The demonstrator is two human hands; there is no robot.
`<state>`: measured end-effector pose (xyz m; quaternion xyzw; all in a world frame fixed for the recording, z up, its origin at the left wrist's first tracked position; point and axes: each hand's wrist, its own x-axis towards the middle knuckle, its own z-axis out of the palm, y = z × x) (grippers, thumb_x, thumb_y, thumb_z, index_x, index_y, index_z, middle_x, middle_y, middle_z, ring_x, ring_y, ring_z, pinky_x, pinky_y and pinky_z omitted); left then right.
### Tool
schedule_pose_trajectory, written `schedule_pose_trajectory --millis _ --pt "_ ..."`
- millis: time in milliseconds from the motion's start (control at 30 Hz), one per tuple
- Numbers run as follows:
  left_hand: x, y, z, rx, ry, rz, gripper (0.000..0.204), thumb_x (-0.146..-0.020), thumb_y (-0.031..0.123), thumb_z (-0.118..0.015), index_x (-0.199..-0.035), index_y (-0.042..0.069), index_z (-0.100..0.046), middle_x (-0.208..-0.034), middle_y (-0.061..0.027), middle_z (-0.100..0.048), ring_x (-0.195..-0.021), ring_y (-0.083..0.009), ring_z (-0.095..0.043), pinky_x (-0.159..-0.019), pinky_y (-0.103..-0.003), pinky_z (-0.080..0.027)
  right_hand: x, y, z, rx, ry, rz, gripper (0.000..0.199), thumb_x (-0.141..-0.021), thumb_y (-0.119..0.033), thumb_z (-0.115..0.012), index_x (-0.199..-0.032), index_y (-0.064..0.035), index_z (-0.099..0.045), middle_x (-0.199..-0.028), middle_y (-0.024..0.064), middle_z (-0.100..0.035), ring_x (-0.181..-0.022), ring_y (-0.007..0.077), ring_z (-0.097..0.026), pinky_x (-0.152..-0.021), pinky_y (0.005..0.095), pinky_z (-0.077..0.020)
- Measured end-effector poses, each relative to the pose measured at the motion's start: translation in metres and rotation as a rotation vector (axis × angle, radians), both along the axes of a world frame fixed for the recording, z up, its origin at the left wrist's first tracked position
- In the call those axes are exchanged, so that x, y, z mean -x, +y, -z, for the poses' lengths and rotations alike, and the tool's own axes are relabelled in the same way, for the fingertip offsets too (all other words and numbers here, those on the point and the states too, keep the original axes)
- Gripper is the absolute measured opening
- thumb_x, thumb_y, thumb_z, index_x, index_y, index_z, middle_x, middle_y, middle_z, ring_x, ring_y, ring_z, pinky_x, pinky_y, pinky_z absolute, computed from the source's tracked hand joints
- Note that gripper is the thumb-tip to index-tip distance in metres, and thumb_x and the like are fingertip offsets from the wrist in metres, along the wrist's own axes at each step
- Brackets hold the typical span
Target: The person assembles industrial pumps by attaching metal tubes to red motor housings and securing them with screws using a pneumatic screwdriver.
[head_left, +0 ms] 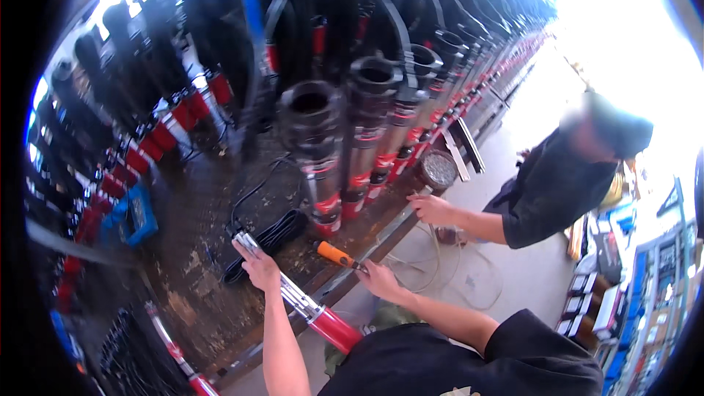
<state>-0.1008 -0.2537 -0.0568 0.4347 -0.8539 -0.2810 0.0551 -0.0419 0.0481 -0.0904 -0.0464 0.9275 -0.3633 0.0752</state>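
Note:
A slim silver-and-red tubular pump (297, 295) lies slanted from the bench edge down to my body. My left hand (262, 270) is closed around its silver upper end, from which a black cable runs onto the bench. To the right, my right hand (381, 281) is closed on the dark end of an orange tool (335, 253); the tool's exact kind is not clear. Its orange end points up and left, apart from the pump. A coiled black cable (275, 240) rests on the wooden bench (192, 279) just beyond my left hand.
Upright silver-and-red pumps (319, 169) stand in a long row ahead. Further red-based units and a blue box (136, 216) occupy the left. A co-worker (565, 176) reaches toward the bench from the right, near a round tub (439, 169). Shelves (653, 279) hold boxes at far right.

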Motion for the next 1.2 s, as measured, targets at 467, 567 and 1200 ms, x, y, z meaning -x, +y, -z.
schedule_pose_trajectory --millis 467,567,1200 --pt "0.009 0.024 -0.017 0.02 -0.045 0.013 0.062 -0.105 0.04 -0.033 -0.162 0.03 -0.007 -0.126 -0.0326 -0.06 -0.111 -0.0493 -0.06 -0.096 -0.059 -0.045 0.005 0.033 -0.01 0.124 0.104 -0.016 0.03 -0.091 -0.033 -0.068 -0.109 -0.0095 -0.067 -0.092 0.0151 -0.071 -0.084 0.0384 -0.068 -0.07 0.0494 -0.0545" --pt "0.008 0.019 -0.009 0.038 -0.032 0.014 0.062 -0.106 0.04 -0.032 -0.162 0.03 -0.007 -0.123 -0.0325 -0.06 -0.108 -0.0479 -0.061 -0.094 -0.058 -0.047 0.011 0.033 -0.021 0.011 -0.055 0.089 0.03 -0.092 -0.039 -0.066 -0.109 -0.0141 -0.069 -0.085 0.0142 -0.072 -0.08 0.0373 -0.07 -0.066 0.0488 -0.055" --pt "0.002 0.007 -0.014 -0.012 0.041 -0.054 0.067 -0.102 0.037 -0.047 -0.161 0.029 -0.015 -0.109 -0.0237 -0.056 -0.088 -0.0444 -0.067 -0.08 -0.053 -0.053 0.107 -0.056 -0.221 -0.834 0.221 -0.804 0.024 -0.082 -0.027 -0.062 -0.074 -0.0075 -0.072 -0.071 0.0126 -0.071 -0.065 0.0315 -0.071 -0.059 0.0449 -0.0563"
